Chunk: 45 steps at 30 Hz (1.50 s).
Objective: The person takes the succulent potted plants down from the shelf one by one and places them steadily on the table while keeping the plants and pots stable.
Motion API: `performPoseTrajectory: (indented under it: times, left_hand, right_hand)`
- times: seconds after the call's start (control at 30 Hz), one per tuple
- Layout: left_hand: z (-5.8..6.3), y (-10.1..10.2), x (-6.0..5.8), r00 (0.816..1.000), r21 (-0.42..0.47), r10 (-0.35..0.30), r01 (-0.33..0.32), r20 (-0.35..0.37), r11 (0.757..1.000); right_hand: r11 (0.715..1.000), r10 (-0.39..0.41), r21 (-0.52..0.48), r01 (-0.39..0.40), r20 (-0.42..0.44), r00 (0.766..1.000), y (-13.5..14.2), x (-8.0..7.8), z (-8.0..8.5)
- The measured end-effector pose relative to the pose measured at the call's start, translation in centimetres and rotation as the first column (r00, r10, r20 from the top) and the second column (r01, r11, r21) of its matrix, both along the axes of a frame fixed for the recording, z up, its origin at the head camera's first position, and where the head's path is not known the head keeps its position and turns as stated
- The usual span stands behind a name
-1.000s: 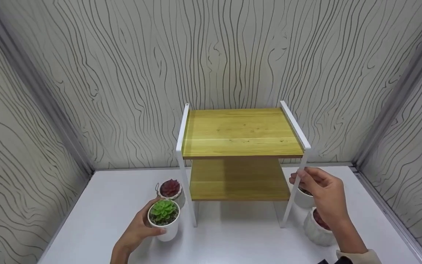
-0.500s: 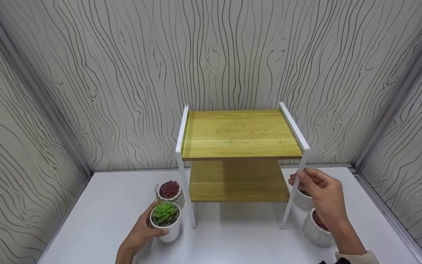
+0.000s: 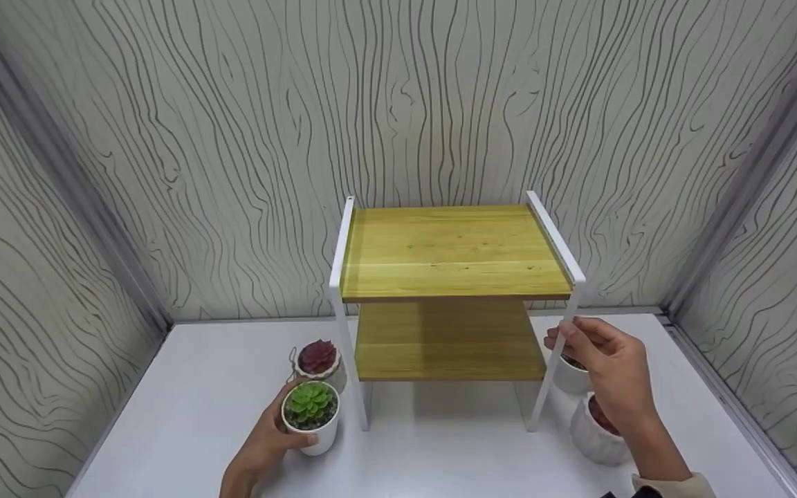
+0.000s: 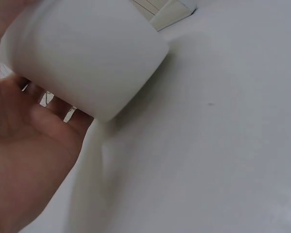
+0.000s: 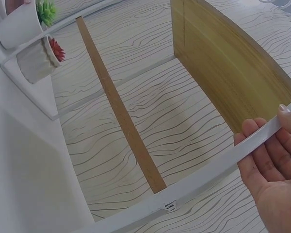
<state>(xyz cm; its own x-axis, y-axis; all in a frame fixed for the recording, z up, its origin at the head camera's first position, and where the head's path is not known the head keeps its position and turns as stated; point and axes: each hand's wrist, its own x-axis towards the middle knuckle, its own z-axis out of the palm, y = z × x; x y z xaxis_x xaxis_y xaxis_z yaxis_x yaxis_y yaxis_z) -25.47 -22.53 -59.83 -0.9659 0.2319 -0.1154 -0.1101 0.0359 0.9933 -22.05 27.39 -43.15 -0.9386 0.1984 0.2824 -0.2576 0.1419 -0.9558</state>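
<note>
My left hand (image 3: 263, 436) grips a white pot (image 3: 319, 440) with a green succulent (image 3: 310, 404), thumb in front and fingers round the far side. In the left wrist view the pot (image 4: 92, 53) is close to the white surface; whether it touches is unclear. Just behind it stands a ruffled-rim pot with a red succulent (image 3: 317, 356), left of a two-tier wooden shelf (image 3: 454, 252) with white metal sides. My right hand (image 3: 616, 366) pinches the shelf's right front leg (image 3: 544, 394), thumb in front; the right wrist view shows the fingers curled at this white bar (image 5: 252, 145).
Right of the shelf, partly behind my right hand, are a white pot (image 3: 571, 379) and a textured pale pot (image 3: 596, 443) with a red plant. All stand on a white table (image 3: 433, 460). Wood-grain patterned panels (image 3: 405, 104) enclose the back and sides.
My left hand and the green succulent's pot have shifted very slightly right and toward me, then stayed nearly still. The right hand keeps its hold on the shelf leg.
</note>
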Motion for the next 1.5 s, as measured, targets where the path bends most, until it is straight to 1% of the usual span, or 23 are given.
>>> performPoseTrajectory:
  times: [0.17,0.37,0.77,1.0,1.1,1.33,1.5]
  left_hand:
    - [-0.2,-0.1,0.0,1.000,-0.001,-0.003,0.003,-0.011,1.000]
    - [-0.2,-0.4,0.1,1.000,0.022,-0.026,0.026,-0.010,0.999]
    - [-0.1,-0.5,0.4,0.999,0.001,-0.047,0.047,0.011,0.999]
    - [-0.2,-0.4,0.5,0.998,0.024,-0.052,0.051,0.028,0.998]
    - [-0.3,-0.4,0.6,0.998,0.017,-0.047,0.046,0.029,0.999]
    - [-0.1,-0.4,0.9,0.999,0.001,-0.037,0.037,0.016,0.999]
    - [0.2,-0.5,1.1,1.000,-0.019,-0.029,0.029,0.003,0.999]
  right_hand:
    - [1.000,-0.006,0.004,0.005,0.008,1.000,-0.1,0.0,0.0]
    - [1.000,-0.008,0.015,0.008,0.015,1.000,0.0,0.0,-0.1]
    - [0.999,-0.002,-0.035,0.002,-0.002,1.000,-0.1,0.0,-0.2]
    - [1.000,-0.010,0.017,0.010,0.007,1.000,0.0,0.0,-0.4]
    - [1.000,-0.008,0.020,0.008,0.007,1.000,0.0,0.0,-0.5]
    - [1.000,-0.006,-0.002,0.006,0.005,1.000,-0.1,0.0,-0.6]
    - [0.998,0.004,-0.067,-0.005,-0.017,1.000,-0.2,0.0,-0.7]
